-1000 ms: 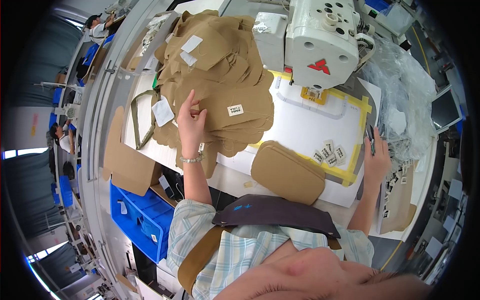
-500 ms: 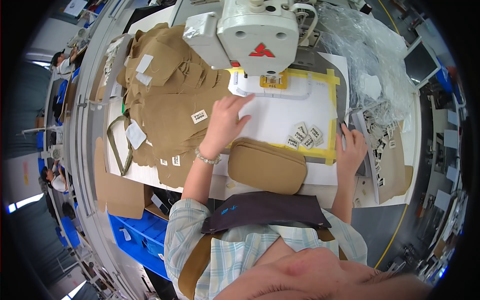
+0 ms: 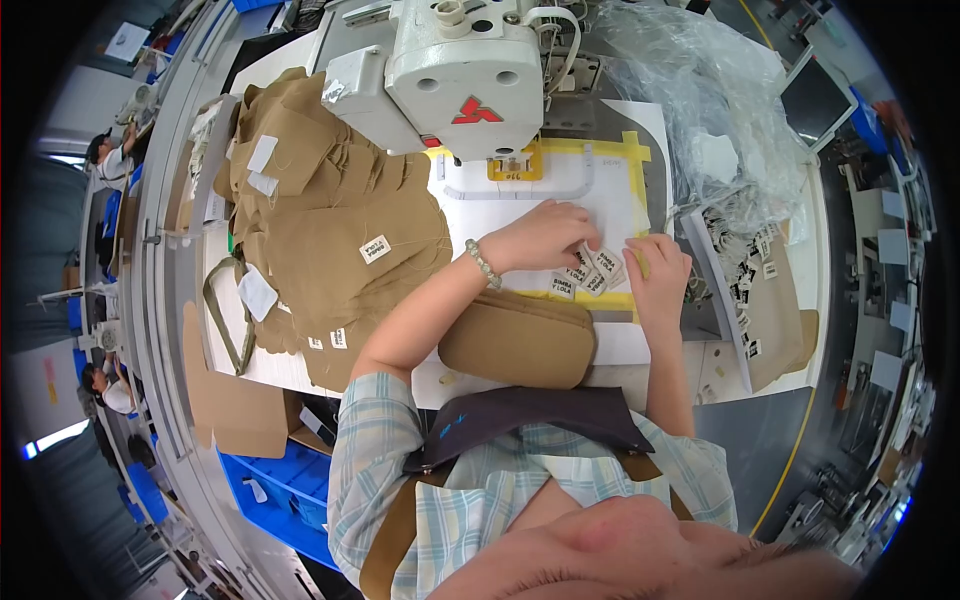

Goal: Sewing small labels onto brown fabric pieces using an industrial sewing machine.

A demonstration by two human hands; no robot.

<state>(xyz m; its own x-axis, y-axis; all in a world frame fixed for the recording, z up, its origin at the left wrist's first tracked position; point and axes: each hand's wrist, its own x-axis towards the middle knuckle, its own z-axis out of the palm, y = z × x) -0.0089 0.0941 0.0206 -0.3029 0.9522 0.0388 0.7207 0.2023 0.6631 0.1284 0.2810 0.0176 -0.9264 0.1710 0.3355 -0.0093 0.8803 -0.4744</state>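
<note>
My left hand is bent over a loose group of small printed white labels on the yellow-taped white sheet, fingertips closed at the labels; what they grip is too small to tell. My right hand is just right of the labels at the taped border, fingers curled, contents unclear. A stack of tan padded pieces lies below the labels. At left is a large pile of tan cut pieces with tags. Above the sheet stands a white sewing machine head with a yellow foot plate.
Crumpled clear plastic and a board with many labels are at right, near a screen. A blue crate and open cardboard box are below left. Two other people sit along the far left.
My left hand has moved from the tan pile rightward to the labels. My right hand has left the sheet's right edge, where it held dark scissors, and come inward beside the labels.
</note>
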